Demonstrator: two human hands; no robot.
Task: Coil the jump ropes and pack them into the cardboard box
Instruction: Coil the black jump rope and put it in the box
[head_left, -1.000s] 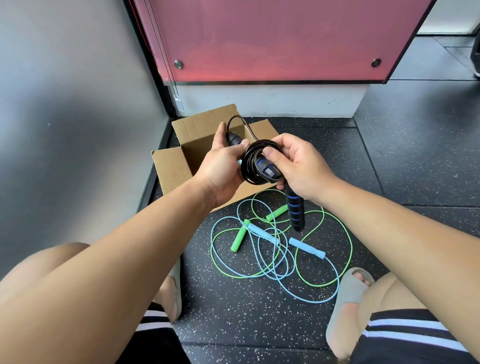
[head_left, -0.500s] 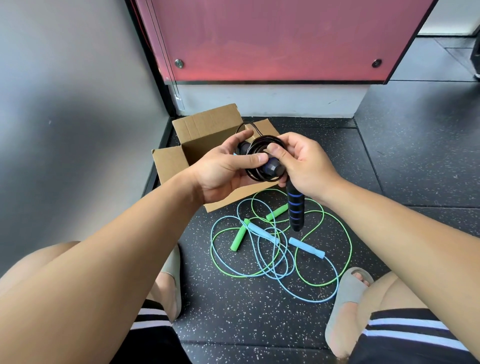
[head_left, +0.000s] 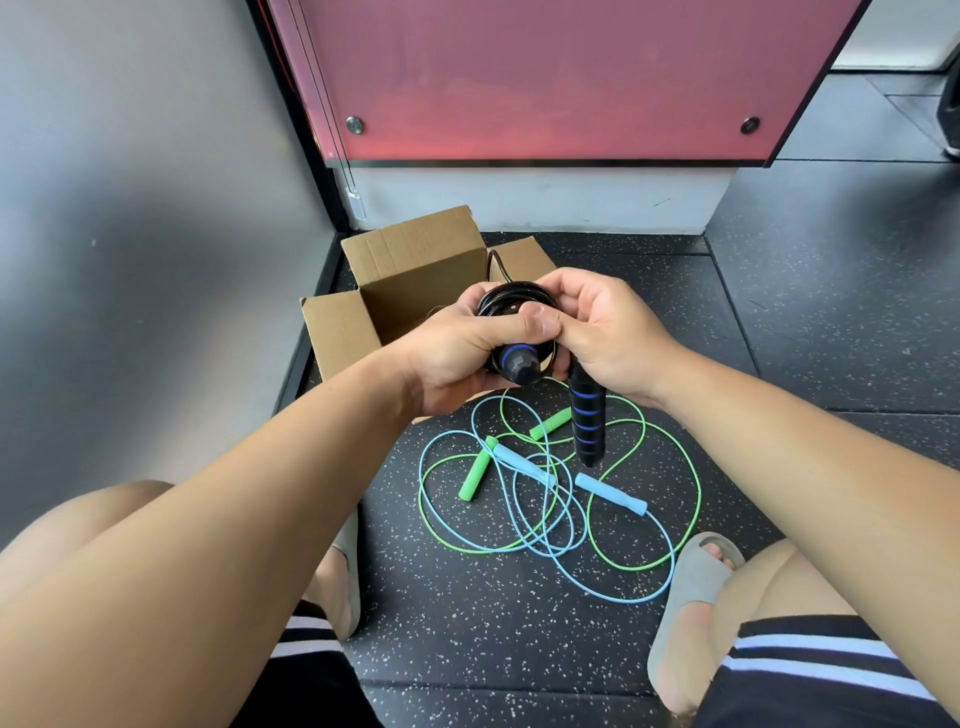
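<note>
black jump rope with foam handles banded in blue (head_left: 511, 306): head view, centre of frame, held in the air just in front of the open brown cardboard box (head_left: 415, 260). cord is wound into a tight small coil. left hand (head_left: 452, 358) has its fingers curled round the coil and one handle, thumb laid across the top. right hand (head_left: 608, 332) pinches the right side of the coil with curled fingers; the second handle (head_left: 587, 415) hangs straight down below it.

progress, as judged: first rope of three coiled or nearly so, not yet in the box. box interior mostly hidden behind the hands; no rope can be seen in the part that shows. green plastic jump rope (head_left: 474, 475) and light blue plastic jump rope (head_left: 613, 493) lie loose and tangled together on the dark speckled rubber floor (head_left: 519, 634), lower centre, untouched. two ropes left to separate, coil and pack.

clearances: box sits in the corner, grey wall (head_left: 156, 208) close on its left, white plinth under a red panel (head_left: 519, 78) behind. flaps stand open, so entry from above looks free. loose cords lie just beside the grey sandal (head_left: 691, 587) on the right foot; snag risk.
</note>
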